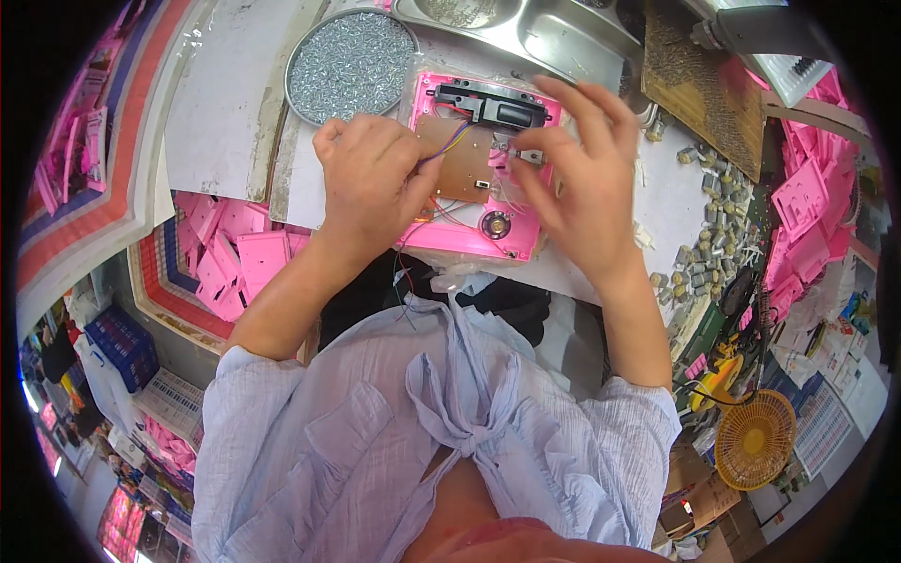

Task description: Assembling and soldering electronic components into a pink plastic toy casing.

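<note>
A pink plastic housing [514, 248] lies in front of me with its inside facing up. A brown circuit board [455, 155] sits in it, below a black mechanism [493, 105] at the far end. A small round speaker [495, 223] is at the near right corner. My left hand [375, 174] is closed at the board's left edge, where coloured wires [457, 140] run toward its fingertips; what it pinches is hidden. The thumb and forefinger of my right hand [587, 174] close around a small silver metal part [530, 156] beside the board, other fingers raised.
A round tray of screws [352, 66] stands at the far left, a metal compartment tray [563, 42] behind the housing. Several small motors [718, 211] lie on the right. Pink plastic parts fill a bin at left [230, 249] and a pile at far right [802, 202].
</note>
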`<state>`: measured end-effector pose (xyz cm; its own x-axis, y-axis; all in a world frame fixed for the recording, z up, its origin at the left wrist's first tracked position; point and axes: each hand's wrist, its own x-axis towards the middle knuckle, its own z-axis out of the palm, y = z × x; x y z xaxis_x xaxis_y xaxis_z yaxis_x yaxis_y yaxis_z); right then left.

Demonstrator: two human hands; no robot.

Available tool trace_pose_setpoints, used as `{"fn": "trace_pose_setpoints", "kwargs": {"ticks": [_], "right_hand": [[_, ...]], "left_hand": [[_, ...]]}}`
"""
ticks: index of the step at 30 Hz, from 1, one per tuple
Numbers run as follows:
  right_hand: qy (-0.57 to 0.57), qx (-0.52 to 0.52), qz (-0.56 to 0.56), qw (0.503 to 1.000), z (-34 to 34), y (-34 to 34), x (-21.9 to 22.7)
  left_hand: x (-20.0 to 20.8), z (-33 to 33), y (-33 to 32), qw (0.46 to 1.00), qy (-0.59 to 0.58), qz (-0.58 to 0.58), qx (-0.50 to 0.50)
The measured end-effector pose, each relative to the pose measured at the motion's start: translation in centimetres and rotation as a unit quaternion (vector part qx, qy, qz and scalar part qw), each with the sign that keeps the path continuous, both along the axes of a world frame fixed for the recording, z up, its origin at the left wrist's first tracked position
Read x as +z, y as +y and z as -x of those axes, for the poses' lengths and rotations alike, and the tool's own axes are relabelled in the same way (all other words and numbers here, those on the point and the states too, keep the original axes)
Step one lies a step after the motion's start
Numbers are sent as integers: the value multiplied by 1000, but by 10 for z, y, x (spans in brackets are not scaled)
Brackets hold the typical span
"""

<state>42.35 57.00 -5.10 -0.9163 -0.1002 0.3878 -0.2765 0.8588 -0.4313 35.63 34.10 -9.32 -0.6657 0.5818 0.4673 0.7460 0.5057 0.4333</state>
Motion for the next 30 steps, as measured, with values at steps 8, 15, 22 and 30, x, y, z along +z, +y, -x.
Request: {"fn": "trace_pose_setpoints", "kwargs": {"ticks": [8, 15, 22, 30], "right_hand": [[50, 80, -38, 995, 40, -28, -19], [89, 80, -29, 992, 36, -25, -25], [81, 41, 109, 990, 18, -4, -24], [46, 25, 232, 971, 0, 17, -30]], "left_hand": [[3, 1, 2, 999, -10, -30, 3], [15, 3, -6, 998, -16, -57, 15], [36, -13, 14, 938, -276, -195, -81], [29, 23, 51, 917, -330, -97, -202]]}}
